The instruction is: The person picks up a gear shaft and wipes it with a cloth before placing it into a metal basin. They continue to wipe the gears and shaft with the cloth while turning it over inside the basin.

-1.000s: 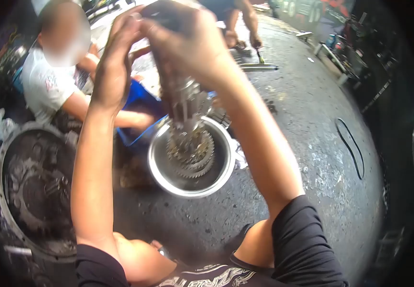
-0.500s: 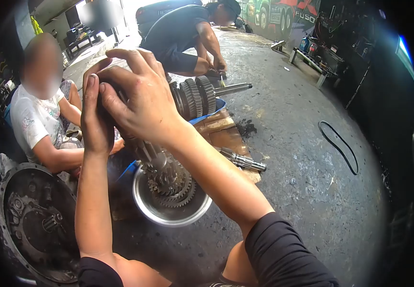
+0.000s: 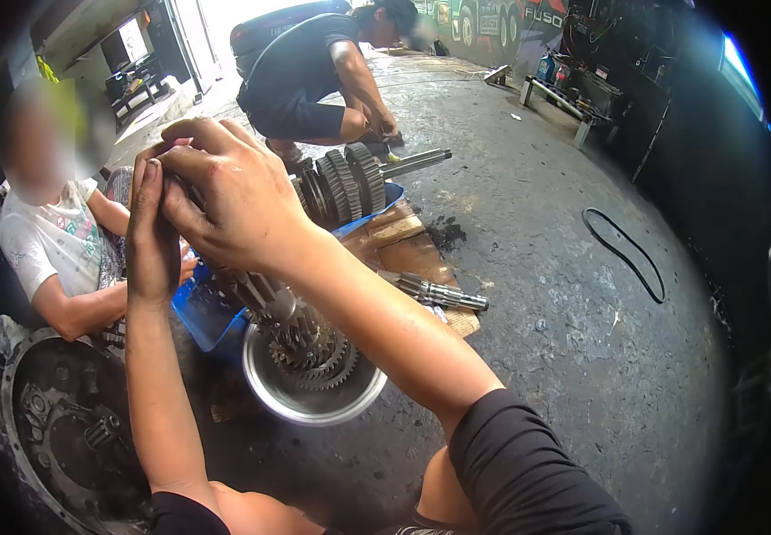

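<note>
My left hand (image 3: 154,241) is raised on the left, its fingers upright. My right hand (image 3: 243,196) curls over from the other side, and its fingertips meet the left hand's. Both are closed around something dark at the upper end of an upright gear shaft (image 3: 265,299); my fingers hide what it is. The shaft's lower gears (image 3: 328,364) sit inside a round metal bowl (image 3: 265,401). Just behind my right hand lies a second geared shaft (image 3: 345,183), over a blue tray (image 3: 203,325).
A large round gear housing (image 3: 24,455) stands at lower left. A seated person (image 3: 51,236) is close on the left; another person (image 3: 305,76) crouches behind. A splined shaft (image 3: 443,292) rests on cardboard (image 3: 412,259). A black belt (image 3: 626,245) lies on the right floor.
The whole view has shifted, so most things appear further left. My hands sit slightly lower in view, still together at the shaft's top. More of the blue tray shows.
</note>
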{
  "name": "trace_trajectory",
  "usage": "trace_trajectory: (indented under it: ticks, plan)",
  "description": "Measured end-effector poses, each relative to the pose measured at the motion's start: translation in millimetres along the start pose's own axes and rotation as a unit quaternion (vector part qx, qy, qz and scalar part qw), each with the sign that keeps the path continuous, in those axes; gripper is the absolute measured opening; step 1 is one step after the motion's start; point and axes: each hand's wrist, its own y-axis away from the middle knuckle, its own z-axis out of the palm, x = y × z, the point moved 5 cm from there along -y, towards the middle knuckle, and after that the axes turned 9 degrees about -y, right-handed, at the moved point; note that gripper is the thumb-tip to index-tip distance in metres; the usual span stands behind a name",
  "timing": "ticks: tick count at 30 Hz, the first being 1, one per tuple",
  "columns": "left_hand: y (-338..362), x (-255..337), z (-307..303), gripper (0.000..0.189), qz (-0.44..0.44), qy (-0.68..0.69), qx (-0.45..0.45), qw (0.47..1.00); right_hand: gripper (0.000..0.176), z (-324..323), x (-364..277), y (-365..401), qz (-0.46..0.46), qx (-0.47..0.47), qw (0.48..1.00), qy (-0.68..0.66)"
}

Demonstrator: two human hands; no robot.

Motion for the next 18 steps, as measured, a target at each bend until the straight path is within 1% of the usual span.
trace_trajectory:
  ticks: [1, 2, 4, 7, 8, 9, 11, 12, 15, 17, 18]
  plan:
    - [1, 3, 2, 0.048, 0.014, -0.045, -0.012, 0.999, 0.022, 0, 0, -1, -0.01, 0.004, 1.0, 0.005]
    - [1, 4, 1, 0.048, 0.014, -0.046, -0.01, 0.999, 0.022, 1, 0, -1, -0.01, 0.003, 1.0, 0.003]
    - [1, 4, 0, 0.042, 0.002, -0.066, -0.004, 0.998, 0.021, 0, -1, -2, -0.008, 0.006, 1.0, 0.009]
    - [3, 4, -1, 0.043, -0.013, -0.055, 0.017, 0.998, 0.021, 2, 1, -1, -0.006, -0.005, 1.0, -0.008]
    - [3, 5, -6, 0.046, -0.011, -0.087, 0.032, 0.996, 0.021, 1, 1, 0, -0.005, -0.005, 1.0, -0.008]
    - [4, 6, -11, 0.046, -0.011, -0.087, 0.031, 0.996, 0.021, 1, -1, 1, -0.014, -0.008, 1.0, 0.006]
    - [5, 8, -16, 0.048, -0.037, -0.156, 0.001, 0.987, 0.022, 0, -2, 1, -0.023, -0.01, 0.999, 0.021]
    - [6, 10, -15, 0.048, -0.037, -0.156, 0.001, 0.987, 0.022, 0, -3, 1, -0.024, -0.007, 0.999, 0.025]
    - [9, 17, -14, 0.054, -0.01, -0.249, 0.023, 0.968, 0.022, 3, -1, 3, -0.027, -0.003, 0.999, 0.022]
    - [10, 15, -14, 0.056, -0.022, -0.255, 0.018, 0.966, 0.022, 5, 0, 3, -0.03, -0.004, 0.999, 0.015]
    - [11, 25, -3, 0.055, 0.009, -0.3, 0.009, 0.954, 0.023, 3, -1, 3, -0.028, -0.009, 0.999, 0.024]
